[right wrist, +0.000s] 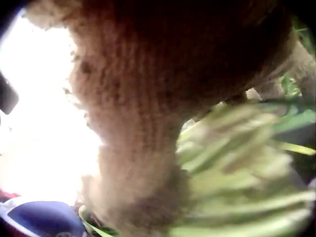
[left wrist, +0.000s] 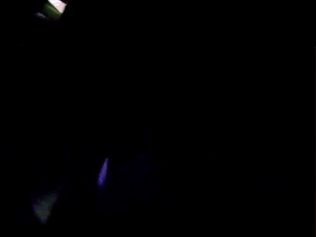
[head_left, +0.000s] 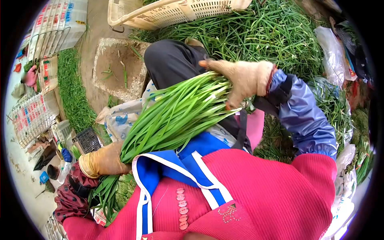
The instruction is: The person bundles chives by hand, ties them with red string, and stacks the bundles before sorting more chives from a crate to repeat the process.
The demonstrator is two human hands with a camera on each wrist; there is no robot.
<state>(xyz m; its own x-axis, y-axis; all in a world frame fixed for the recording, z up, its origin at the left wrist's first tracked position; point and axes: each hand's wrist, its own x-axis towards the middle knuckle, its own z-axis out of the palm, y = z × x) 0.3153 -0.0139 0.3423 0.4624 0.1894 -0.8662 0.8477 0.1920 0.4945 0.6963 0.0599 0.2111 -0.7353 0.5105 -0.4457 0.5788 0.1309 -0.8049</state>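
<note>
A thick bunch of green garlic chives [head_left: 176,114] lies slantwise over the person's lap, its pale stem ends toward the right. The left hand [head_left: 106,160], in a tan glove, holds the bunch near its leafy end, its fingers hidden under the leaves. At the stem ends is the right hand [head_left: 245,80], in a beige knit glove with bare orange-tinted fingertips. Its thumb and fingers spread wide around the ends, with the palm facing them. In the right wrist view the glove [right wrist: 138,123] stands close beside the pale stems [right wrist: 242,173]. The left wrist view is almost black.
A large heap of loose chives [head_left: 264,36] lies ahead, with a cream plastic crate [head_left: 176,14] on it. A rough block-like stool [head_left: 100,76] stands left of the knee. More crates [head_left: 36,116] and a strip of chives [head_left: 74,88] are at the left. Plastic bags [head_left: 332,52] lie at the right.
</note>
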